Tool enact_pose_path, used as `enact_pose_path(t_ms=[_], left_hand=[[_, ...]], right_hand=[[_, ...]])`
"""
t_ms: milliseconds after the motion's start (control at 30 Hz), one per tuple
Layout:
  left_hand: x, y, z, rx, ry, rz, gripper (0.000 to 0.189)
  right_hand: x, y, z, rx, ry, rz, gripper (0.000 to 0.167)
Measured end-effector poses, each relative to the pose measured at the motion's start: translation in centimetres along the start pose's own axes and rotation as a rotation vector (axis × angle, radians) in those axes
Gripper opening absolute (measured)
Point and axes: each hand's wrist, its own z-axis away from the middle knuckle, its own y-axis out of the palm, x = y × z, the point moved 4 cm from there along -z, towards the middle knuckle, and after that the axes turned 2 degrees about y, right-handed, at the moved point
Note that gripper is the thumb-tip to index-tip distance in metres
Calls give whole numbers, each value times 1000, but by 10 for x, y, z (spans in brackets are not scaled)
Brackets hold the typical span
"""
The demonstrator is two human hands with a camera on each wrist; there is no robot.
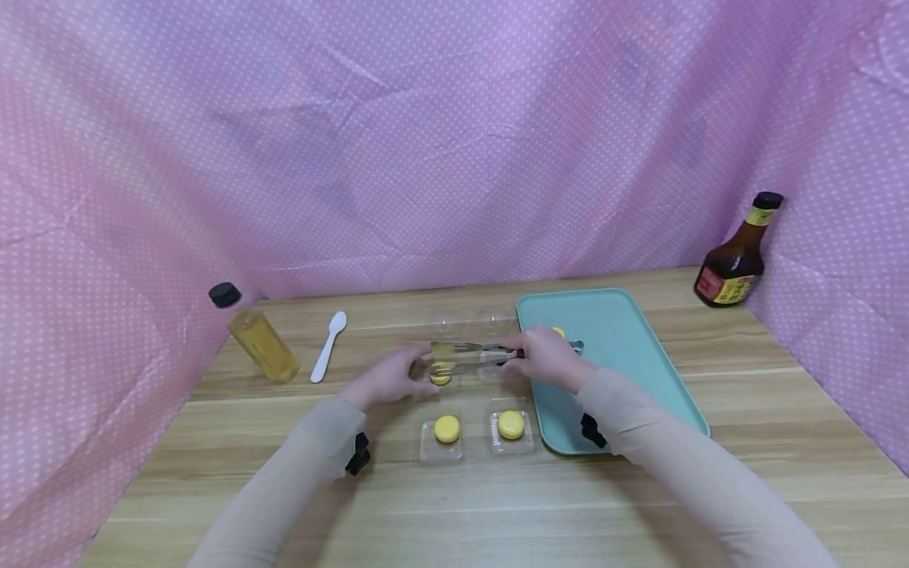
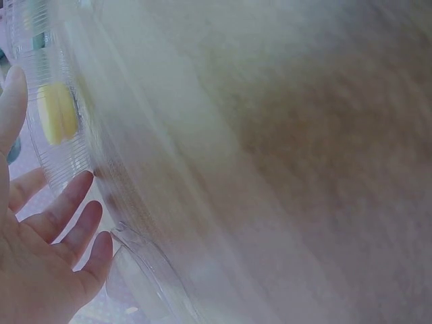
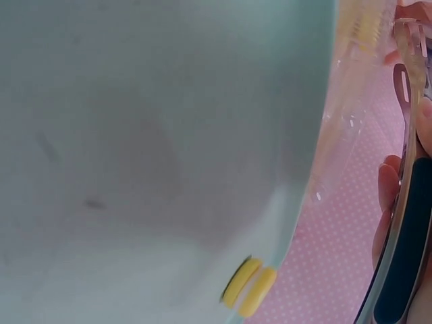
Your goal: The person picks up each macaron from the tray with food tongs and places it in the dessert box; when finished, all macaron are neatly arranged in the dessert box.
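Observation:
My right hand (image 1: 550, 359) grips metal tongs (image 1: 472, 367) with dark handle grips (image 3: 405, 250). The tongs' arms reach left over the clear plastic boxes, their tips close to a yellow macaron (image 1: 441, 374). Whether the tips touch it, I cannot tell. My left hand (image 1: 390, 379) is beside that macaron's box, its fingers loosely bent and spread. In the left wrist view the fingers are close to the ribbed clear box (image 2: 64, 165), which holds a macaron (image 2: 58, 113). Another macaron (image 3: 248, 287) lies on the turquoise tray (image 1: 604, 312), partly hidden by my right hand in the head view.
Nearer to me, two clear boxes hold one yellow macaron (image 1: 447, 429) and another macaron (image 1: 510, 425). Domed clear lids (image 1: 493, 321) stand at the back. Left are a white spoon (image 1: 329, 347) and an oil bottle (image 1: 264, 343); a brown sauce bottle (image 1: 738, 260) stands back right.

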Motion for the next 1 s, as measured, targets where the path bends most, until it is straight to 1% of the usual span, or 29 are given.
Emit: enact_pose_path(t_ms=[167, 333, 433, 500, 667, 767, 900, 1000], left_hand=[[1, 1, 0, 7, -1, 28, 81], [1, 2, 0, 15, 0, 31, 81], [1, 1, 0, 24, -2, 24, 81], [1, 1, 0, 30, 5, 5, 82], [1, -1, 0, 44, 41, -62, 83], [0, -1, 0, 53, 43, -64, 83], [-3, -5, 1, 39, 32, -51, 82], [-8, -10, 0, 9, 31, -73, 81]], right_hand=[[-4, -6, 3, -18, 20, 26, 45], [-10, -14, 10, -38, 28, 15, 48], [-13, -19, 14, -46, 47, 7, 49], [-15, -23, 16, -49, 63, 5, 48], [-21, -31, 22, -76, 65, 0, 46], [-24, -36, 25, -83, 78, -11, 46], [-30, -42, 29, -92, 109, -30, 47], [-35, -47, 32, -109, 121, -37, 47]])
